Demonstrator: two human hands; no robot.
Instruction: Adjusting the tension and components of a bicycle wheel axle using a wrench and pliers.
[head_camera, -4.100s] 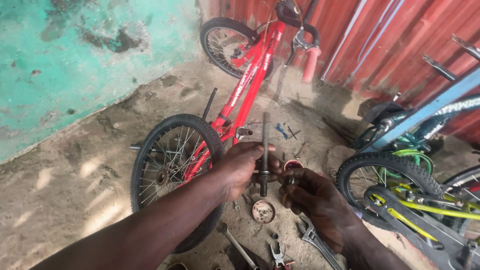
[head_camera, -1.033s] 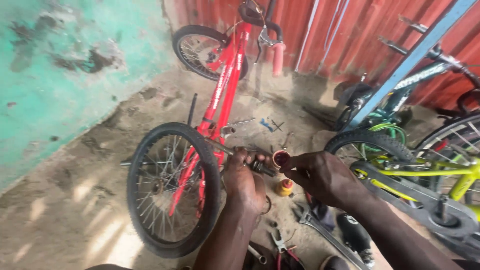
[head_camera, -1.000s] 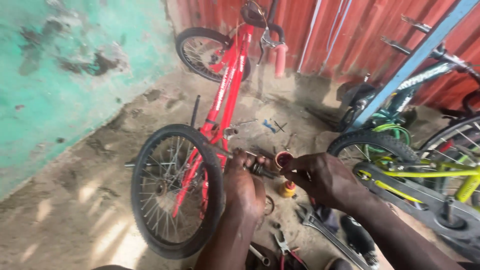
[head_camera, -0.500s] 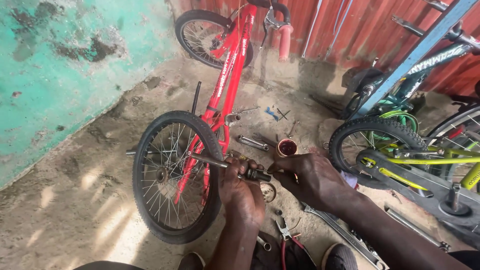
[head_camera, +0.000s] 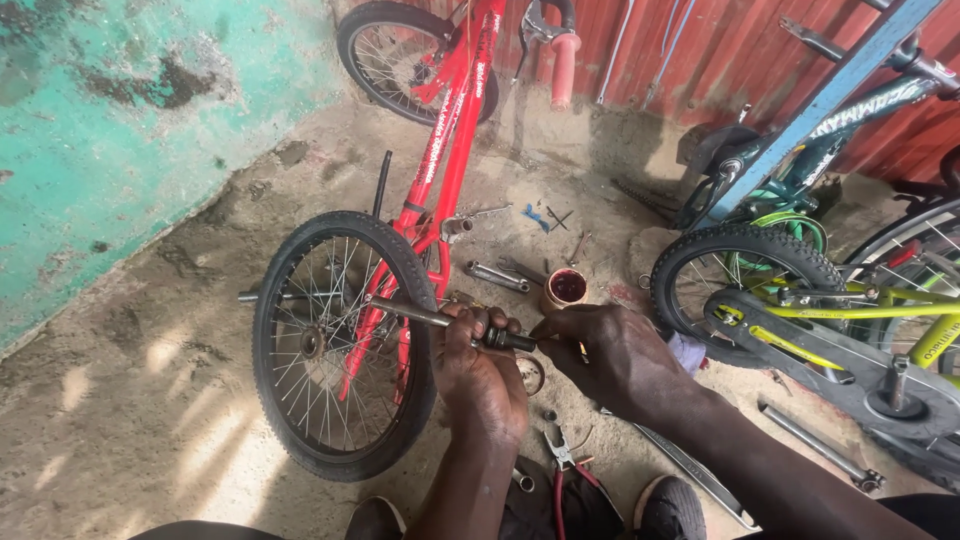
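My left hand (head_camera: 480, 370) is closed around a long metal axle rod (head_camera: 410, 312) that points left across the rear wheel (head_camera: 340, 345) of a red bicycle (head_camera: 450, 130) lying on the ground. My right hand (head_camera: 610, 355) pinches the rod's dark threaded right end (head_camera: 505, 340) with thumb and fingers. A small round bearing cup (head_camera: 530, 372) lies on the ground just under my hands, partly hidden.
A small red pot (head_camera: 565, 288) stands beyond my hands. Pliers (head_camera: 558, 455), wrenches and metal parts lie on the dirt floor. A yellow bicycle (head_camera: 830, 310) and a blue frame (head_camera: 830, 90) stand at right. A green wall (head_camera: 110, 140) is left, red sheet metal behind.
My view has tilted down and closer. The rod went from upright to lying level toward the wheel, and both hands stay on it, the right one working at its end.
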